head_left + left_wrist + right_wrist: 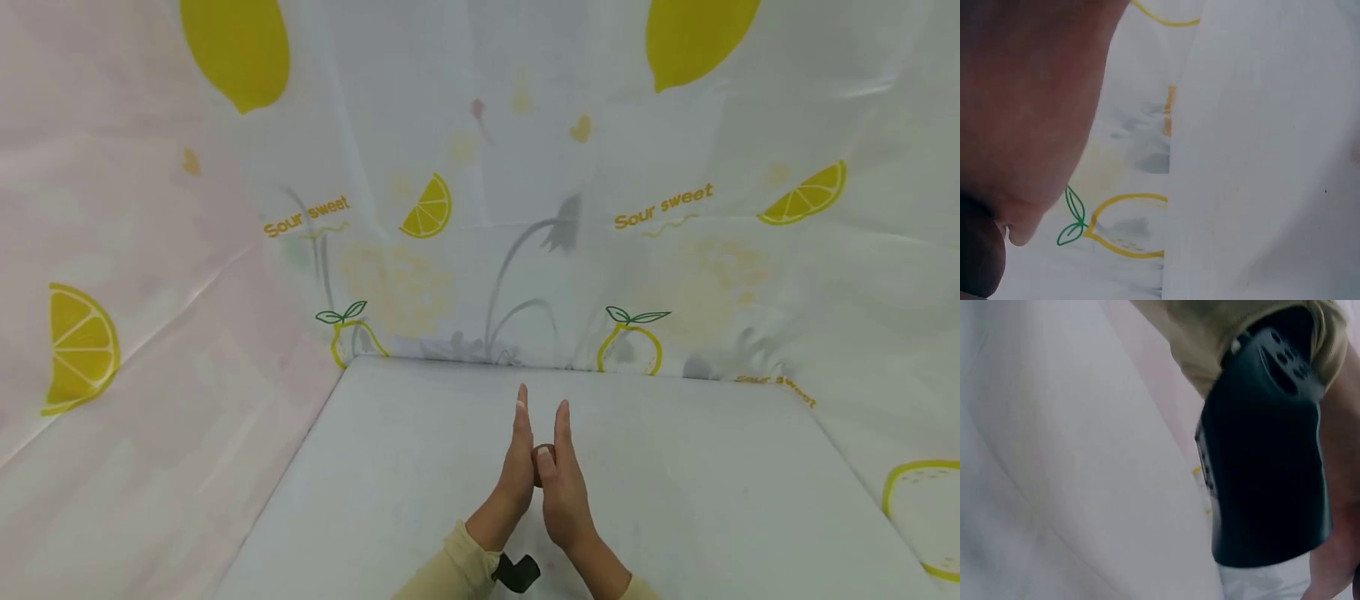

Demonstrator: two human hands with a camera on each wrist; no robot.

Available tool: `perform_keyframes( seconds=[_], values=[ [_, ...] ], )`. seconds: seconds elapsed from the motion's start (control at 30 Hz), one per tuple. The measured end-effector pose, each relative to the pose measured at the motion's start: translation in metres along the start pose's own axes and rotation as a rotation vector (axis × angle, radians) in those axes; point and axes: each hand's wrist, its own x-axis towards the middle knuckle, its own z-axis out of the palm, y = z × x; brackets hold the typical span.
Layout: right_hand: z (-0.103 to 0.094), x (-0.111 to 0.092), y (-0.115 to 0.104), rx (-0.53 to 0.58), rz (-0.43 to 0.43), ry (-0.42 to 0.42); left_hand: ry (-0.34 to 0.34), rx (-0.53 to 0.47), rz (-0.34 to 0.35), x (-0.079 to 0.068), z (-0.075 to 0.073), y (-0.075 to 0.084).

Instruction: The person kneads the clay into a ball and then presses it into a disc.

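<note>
In the head view my left hand (517, 467) and right hand (564, 496) stand upright with palms facing, fingers straight and pointing away. Between the palms sits a small dark-brown rounded object (536, 472), touched from both sides. The right thumb lies across its near face and hides part of it. Fingertips of the two hands are apart. In the left wrist view the object (979, 259) shows as a dark curved shape beside a hand (1029, 106). What exactly it is cannot be made out.
The hands are over a white tabletop (420, 467). Lemon-printed cloth (517, 167) hangs behind it and at the sides. A black wrist camera (517, 573) juts from the left wrist, close to the right forearm; in the right wrist view this camera (1266, 481) appears large.
</note>
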Motion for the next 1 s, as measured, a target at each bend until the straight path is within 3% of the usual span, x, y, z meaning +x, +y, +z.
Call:
perform_keyframes(
  seconds=[0.13, 0.23, 0.33, 0.53, 0.67, 0.9, 1.0],
  values=[
    [0.004, -0.005, -0.010, -0.021, -0.061, -0.025, 0.084, 0.011, -0.044, 0.006, -0.006, -0.002],
    [0.004, -0.005, -0.017, -0.056, -0.117, -0.033, 0.088, -0.002, -0.083, 0.007, -0.008, -0.005],
    [0.001, -0.001, -0.022, -0.071, -0.124, -0.032, 0.044, -0.020, -0.094, 0.005, -0.007, -0.006],
    [-0.006, 0.009, -0.024, -0.012, -0.022, -0.032, -0.034, 0.013, -0.080, -0.002, -0.001, -0.008],
    [-0.012, 0.017, -0.022, 0.037, -0.013, -0.027, -0.082, 0.031, -0.062, -0.006, 0.004, -0.009],
    [-0.024, 0.033, -0.016, 0.219, 0.079, -0.023, -0.190, -0.020, -0.027, -0.013, 0.012, -0.002],
    [-0.026, 0.036, -0.011, 0.240, 0.103, -0.032, -0.207, -0.024, -0.004, -0.012, 0.012, 0.000]
  ],
)
